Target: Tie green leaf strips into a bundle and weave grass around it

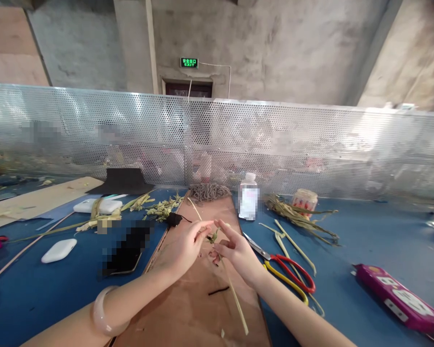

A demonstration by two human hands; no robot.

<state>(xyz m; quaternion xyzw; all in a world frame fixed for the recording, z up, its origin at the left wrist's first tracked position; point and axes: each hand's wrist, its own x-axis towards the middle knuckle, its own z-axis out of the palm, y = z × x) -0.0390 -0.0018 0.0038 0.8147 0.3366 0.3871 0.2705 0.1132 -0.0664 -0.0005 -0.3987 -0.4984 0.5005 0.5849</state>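
Both hands meet over a brown board (188, 308) in the middle of the head view. Between their fingers is a small green piece of folded plant leaf (212, 237), with a long pale straw strip (235, 296) trailing down toward me. My left hand (191, 241), with a pale bangle on its forearm, has its fingers bent and pinched at the leaf piece. My right hand (235, 248) pinches the same piece from the other side, thumb below and index finger above. The fingers partly hide the piece, so its exact shape cannot be made out.
Scissors (275, 260) with red and yellow handles lie right of the board, beside loose straw strips (300, 253). Farther off are a bottle (249, 197), a dried leaf bundle (304, 219) and a purple packet (401, 299). A phone (126, 248) and white case (59, 250) lie left.
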